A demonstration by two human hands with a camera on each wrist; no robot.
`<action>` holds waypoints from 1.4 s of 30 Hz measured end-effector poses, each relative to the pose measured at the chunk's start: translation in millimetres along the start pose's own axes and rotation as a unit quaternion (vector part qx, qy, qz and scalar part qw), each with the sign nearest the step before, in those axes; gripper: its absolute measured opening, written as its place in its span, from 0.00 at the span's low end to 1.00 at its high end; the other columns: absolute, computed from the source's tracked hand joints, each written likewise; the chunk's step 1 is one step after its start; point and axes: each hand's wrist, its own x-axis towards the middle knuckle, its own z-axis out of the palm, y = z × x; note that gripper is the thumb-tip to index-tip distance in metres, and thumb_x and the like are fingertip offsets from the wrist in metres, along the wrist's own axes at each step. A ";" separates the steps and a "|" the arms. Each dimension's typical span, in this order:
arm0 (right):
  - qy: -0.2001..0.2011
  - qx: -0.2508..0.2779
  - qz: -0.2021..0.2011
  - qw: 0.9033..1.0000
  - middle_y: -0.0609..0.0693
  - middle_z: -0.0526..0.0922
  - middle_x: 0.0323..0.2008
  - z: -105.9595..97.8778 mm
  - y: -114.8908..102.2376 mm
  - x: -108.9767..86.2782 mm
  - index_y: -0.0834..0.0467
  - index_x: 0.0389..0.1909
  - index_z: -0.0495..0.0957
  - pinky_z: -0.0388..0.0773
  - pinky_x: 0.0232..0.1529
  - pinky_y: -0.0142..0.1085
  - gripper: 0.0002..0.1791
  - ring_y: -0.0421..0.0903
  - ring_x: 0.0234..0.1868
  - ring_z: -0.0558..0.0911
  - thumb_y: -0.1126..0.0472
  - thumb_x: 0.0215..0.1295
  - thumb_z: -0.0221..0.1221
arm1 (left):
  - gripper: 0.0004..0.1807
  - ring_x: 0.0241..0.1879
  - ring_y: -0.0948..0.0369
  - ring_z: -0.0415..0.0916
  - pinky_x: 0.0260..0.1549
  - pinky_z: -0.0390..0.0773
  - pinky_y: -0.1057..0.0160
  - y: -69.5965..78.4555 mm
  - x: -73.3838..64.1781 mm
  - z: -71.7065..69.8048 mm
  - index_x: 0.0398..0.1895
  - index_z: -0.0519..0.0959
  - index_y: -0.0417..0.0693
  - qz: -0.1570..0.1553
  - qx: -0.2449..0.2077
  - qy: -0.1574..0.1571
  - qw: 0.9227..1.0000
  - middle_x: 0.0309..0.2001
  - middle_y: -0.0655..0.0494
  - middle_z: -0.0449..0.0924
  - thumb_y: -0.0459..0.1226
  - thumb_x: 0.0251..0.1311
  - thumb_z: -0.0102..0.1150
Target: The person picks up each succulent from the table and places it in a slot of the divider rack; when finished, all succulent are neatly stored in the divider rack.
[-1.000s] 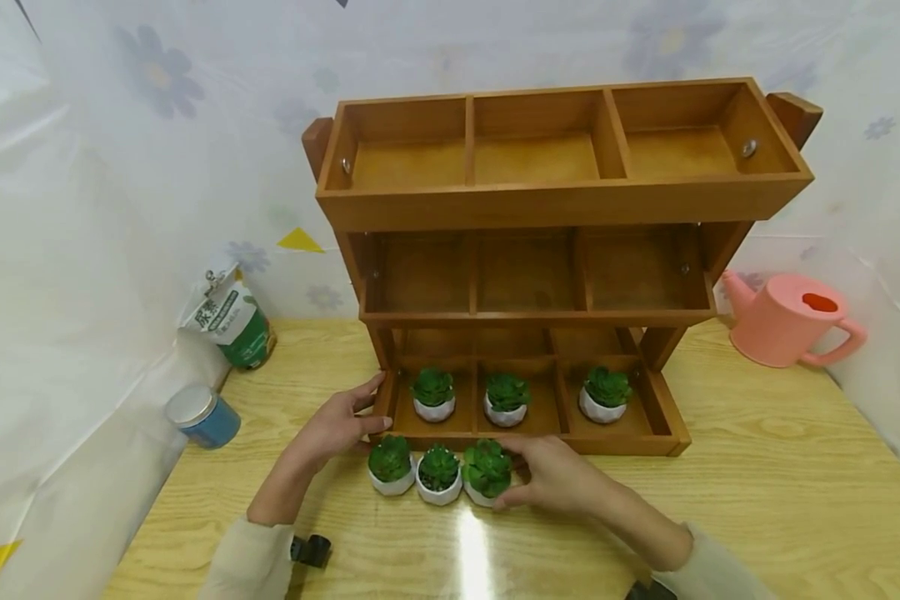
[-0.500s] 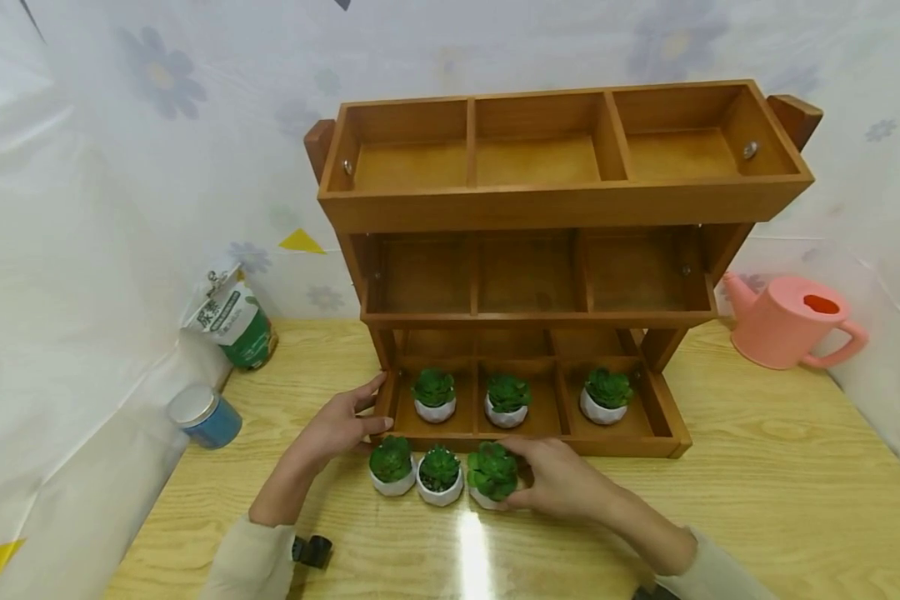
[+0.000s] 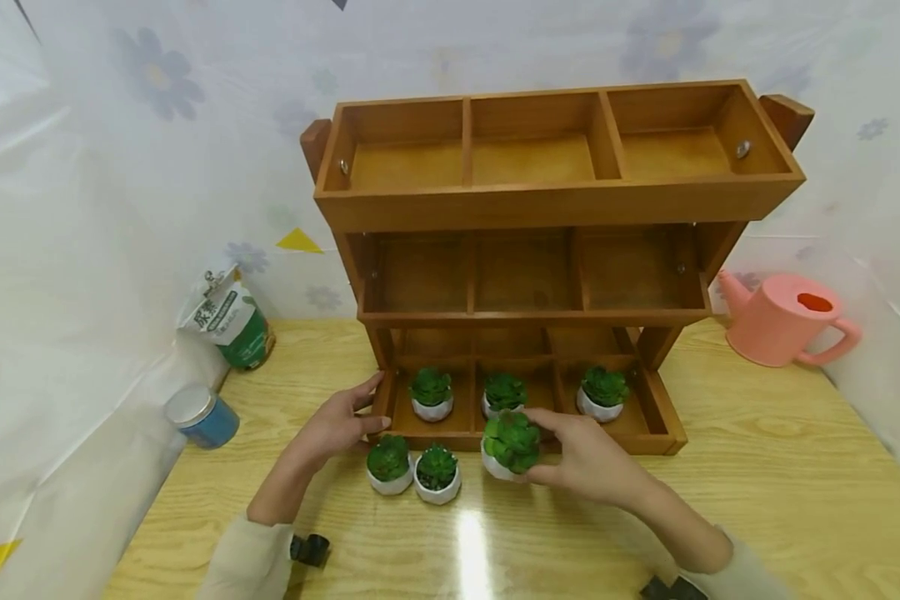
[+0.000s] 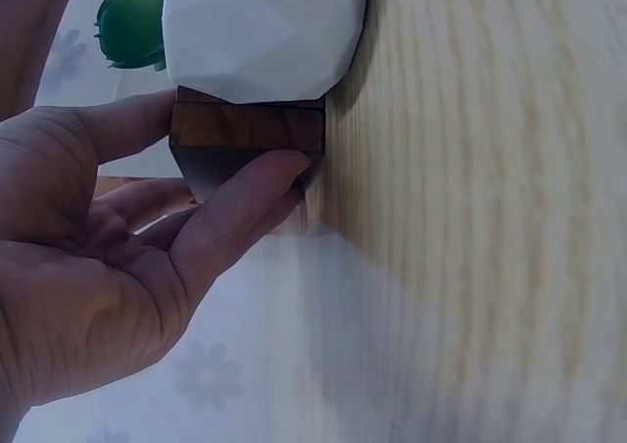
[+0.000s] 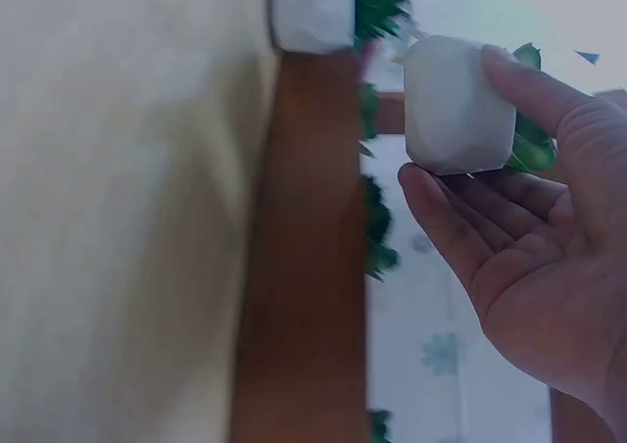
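Note:
A potted succulent (image 3: 512, 442) with a white faceted pot is held between the thumb and fingers of my right hand (image 3: 588, 460). In the right wrist view its white pot (image 5: 456, 110) is up off the table. My left hand (image 3: 339, 429) grips the left end of the bottom tray (image 3: 633, 444) of a wooden plant stand (image 3: 562, 204), thumb on the front corner (image 4: 245, 127). One succulent stands in each bottom compartment: left (image 3: 431, 392), middle (image 3: 504, 388), partly hidden, and right (image 3: 603, 392). Two more, an outer one (image 3: 390, 467) and an inner one (image 3: 437, 473), stand on the table before the tray.
A pink watering can (image 3: 783, 321) stands right of the stand. To the left are a blue jar with a silver lid (image 3: 204, 415) and a green-and-white clipped bag (image 3: 232, 321). The wooden tabletop (image 3: 780, 483) meets a floral plastic sheet (image 3: 157, 167) behind.
My right hand has lifted the rightmost succulent of the front row off the table and moved it right and toward the tray. The left hand has kept its hold on the tray end.

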 end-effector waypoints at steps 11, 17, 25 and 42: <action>0.077 -0.007 0.010 0.997 0.54 0.87 0.51 -56.0 -14.4 -5.6 0.59 0.65 0.76 0.86 0.45 0.36 0.35 0.48 0.48 0.88 0.57 0.57 0.75 | 0.41 0.57 0.49 0.81 0.38 0.87 0.54 -0.7 -2.9 1.4 0.83 0.48 0.57 0.011 0.019 0.003 1.000 0.78 0.36 0.56 0.33 0.73 0.55; 0.094 -0.037 0.010 0.995 0.51 0.88 0.48 -88.6 -19.6 -8.8 0.58 0.66 0.76 0.85 0.42 0.33 0.35 0.41 0.44 0.86 0.55 0.57 0.74 | 0.41 0.54 0.51 0.82 0.35 0.86 0.57 -0.5 -2.9 1.8 0.83 0.48 0.56 0.018 0.018 0.004 1.000 0.77 0.36 0.57 0.33 0.73 0.55; 0.120 -0.046 -0.012 0.992 0.48 0.87 0.47 -123.9 -28.9 -8.0 0.53 0.65 0.76 0.82 0.41 0.25 0.32 0.31 0.43 0.84 0.59 0.59 0.74 | 0.41 0.52 0.53 0.82 0.33 0.85 0.56 0.4 -4.7 0.3 0.83 0.48 0.55 0.019 0.029 0.009 0.999 0.77 0.36 0.58 0.33 0.73 0.56; 0.192 -0.063 0.075 0.976 0.29 0.83 0.43 -179.3 -19.7 -1.3 0.54 0.65 0.76 0.75 0.37 0.16 0.32 0.19 0.41 0.79 0.55 0.60 0.73 | 0.41 0.48 0.56 0.82 0.32 0.83 0.56 1.6 -0.6 1.5 0.83 0.48 0.56 0.028 0.038 0.004 0.999 0.77 0.37 0.58 0.33 0.73 0.55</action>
